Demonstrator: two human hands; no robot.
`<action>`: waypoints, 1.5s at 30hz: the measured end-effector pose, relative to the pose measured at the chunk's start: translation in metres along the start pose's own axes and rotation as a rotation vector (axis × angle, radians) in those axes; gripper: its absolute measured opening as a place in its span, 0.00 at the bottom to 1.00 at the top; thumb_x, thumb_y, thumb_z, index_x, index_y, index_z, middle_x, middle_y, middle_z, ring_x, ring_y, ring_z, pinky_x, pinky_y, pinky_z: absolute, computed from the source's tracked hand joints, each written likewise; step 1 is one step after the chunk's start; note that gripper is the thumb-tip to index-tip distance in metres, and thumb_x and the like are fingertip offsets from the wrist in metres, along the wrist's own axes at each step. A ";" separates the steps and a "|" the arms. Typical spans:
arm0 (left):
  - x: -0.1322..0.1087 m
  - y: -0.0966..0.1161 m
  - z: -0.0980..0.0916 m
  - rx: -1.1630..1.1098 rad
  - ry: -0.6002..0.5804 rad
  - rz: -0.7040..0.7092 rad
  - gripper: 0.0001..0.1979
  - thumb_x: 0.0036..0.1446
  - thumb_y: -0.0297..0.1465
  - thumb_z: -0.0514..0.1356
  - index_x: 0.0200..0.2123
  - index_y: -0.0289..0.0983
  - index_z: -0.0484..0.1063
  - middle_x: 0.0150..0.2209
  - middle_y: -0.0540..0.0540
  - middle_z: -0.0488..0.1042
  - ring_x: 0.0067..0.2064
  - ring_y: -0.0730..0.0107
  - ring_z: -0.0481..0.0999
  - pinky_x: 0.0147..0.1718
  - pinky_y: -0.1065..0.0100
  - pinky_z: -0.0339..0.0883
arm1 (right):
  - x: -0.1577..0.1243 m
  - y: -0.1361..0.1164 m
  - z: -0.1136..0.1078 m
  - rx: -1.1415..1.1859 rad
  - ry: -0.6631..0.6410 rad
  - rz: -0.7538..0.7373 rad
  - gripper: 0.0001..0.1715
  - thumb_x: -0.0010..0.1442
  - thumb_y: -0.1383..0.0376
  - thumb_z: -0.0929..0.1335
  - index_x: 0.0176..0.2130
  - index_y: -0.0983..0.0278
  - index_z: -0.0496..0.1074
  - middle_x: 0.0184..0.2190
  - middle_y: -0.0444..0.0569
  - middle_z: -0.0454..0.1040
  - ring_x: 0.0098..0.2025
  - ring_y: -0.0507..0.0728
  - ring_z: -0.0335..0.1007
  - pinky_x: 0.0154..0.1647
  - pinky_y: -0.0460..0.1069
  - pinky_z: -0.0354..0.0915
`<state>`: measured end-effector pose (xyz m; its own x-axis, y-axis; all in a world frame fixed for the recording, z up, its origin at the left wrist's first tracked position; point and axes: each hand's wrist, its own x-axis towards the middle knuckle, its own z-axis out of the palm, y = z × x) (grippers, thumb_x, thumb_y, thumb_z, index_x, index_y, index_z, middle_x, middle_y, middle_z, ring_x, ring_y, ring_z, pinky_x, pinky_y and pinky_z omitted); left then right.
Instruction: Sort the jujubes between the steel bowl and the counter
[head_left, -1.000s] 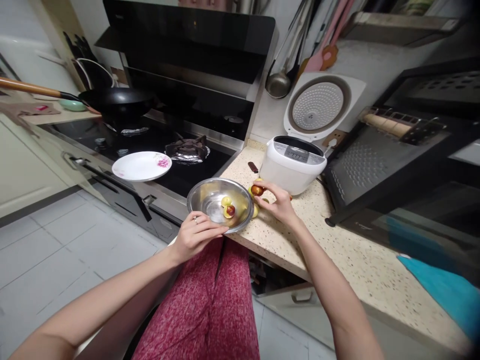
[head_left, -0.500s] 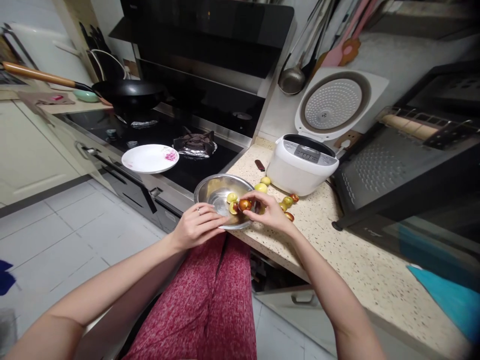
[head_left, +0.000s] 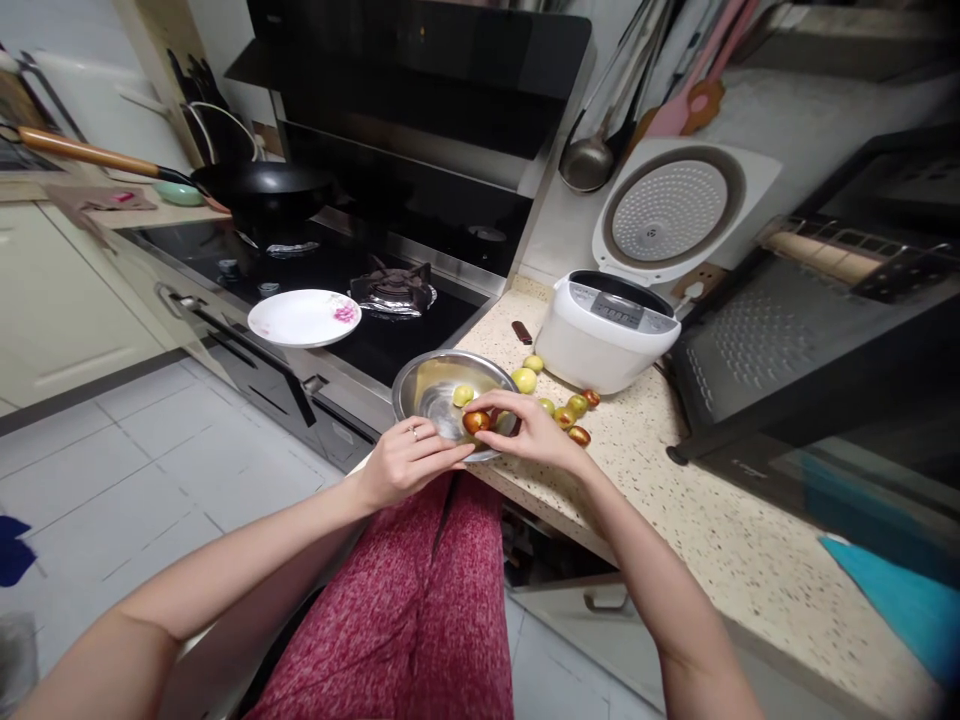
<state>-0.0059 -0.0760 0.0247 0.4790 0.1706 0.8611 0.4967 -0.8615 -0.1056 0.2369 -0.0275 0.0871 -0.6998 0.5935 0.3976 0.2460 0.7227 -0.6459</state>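
A steel bowl (head_left: 420,376) stands at the counter's front edge. My left hand (head_left: 409,460) is closed on its near rim, the fingers stretched along it and a ring on one finger. Pinched between the thumb and fingers of my right hand (head_left: 529,428) is a glossy reddish-brown jujube (head_left: 476,422), held low over the bowl. Inside the bowl lies a yellow-green jujube (head_left: 463,396); my hands hide part of the bowl's inside. Several green and brown jujubes (head_left: 577,404) lie on the counter just right of my right hand.
Behind the jujubes sits a white rice cooker (head_left: 592,345) with its lid raised. A flowered plate (head_left: 304,318) rests at the stove's front, near a burner (head_left: 394,285). A wok (head_left: 259,185) is at the back left. A dark oven (head_left: 795,370) borders the counter (head_left: 697,530) on the right.
My right hand has lowered the brown jujube slightly to the left, toward my left fingertips. A cut jujube that showed in the bowl is now hidden behind it. The view has shifted slightly.
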 end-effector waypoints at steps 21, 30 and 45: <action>-0.018 -0.018 0.000 -0.122 0.098 0.018 0.12 0.72 0.28 0.59 0.55 0.38 0.78 0.44 0.47 0.86 0.50 0.68 0.86 0.51 0.63 0.79 | 0.025 0.003 0.011 -0.072 -0.225 0.072 0.12 0.65 0.69 0.72 0.47 0.61 0.84 0.45 0.52 0.86 0.46 0.60 0.84 0.53 0.56 0.76; -0.018 -0.017 -0.001 -0.151 0.082 -0.008 0.12 0.70 0.27 0.62 0.55 0.37 0.78 0.43 0.47 0.86 0.49 0.68 0.85 0.50 0.63 0.77 | 0.022 0.007 0.010 -0.080 -0.138 0.007 0.12 0.66 0.71 0.71 0.45 0.61 0.85 0.43 0.52 0.86 0.45 0.60 0.84 0.52 0.56 0.77; -0.019 -0.017 -0.004 -0.146 0.049 -0.013 0.14 0.72 0.28 0.60 0.58 0.40 0.76 0.44 0.47 0.86 0.49 0.68 0.85 0.51 0.63 0.76 | -0.006 0.068 -0.067 -0.508 0.570 0.179 0.15 0.69 0.66 0.65 0.45 0.56 0.82 0.44 0.53 0.83 0.47 0.64 0.80 0.54 0.63 0.75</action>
<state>-0.0263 -0.0661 0.0122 0.4356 0.1622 0.8854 0.3910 -0.9201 -0.0237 0.3031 0.0415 0.0843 -0.2025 0.7071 0.6775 0.6952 0.5910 -0.4090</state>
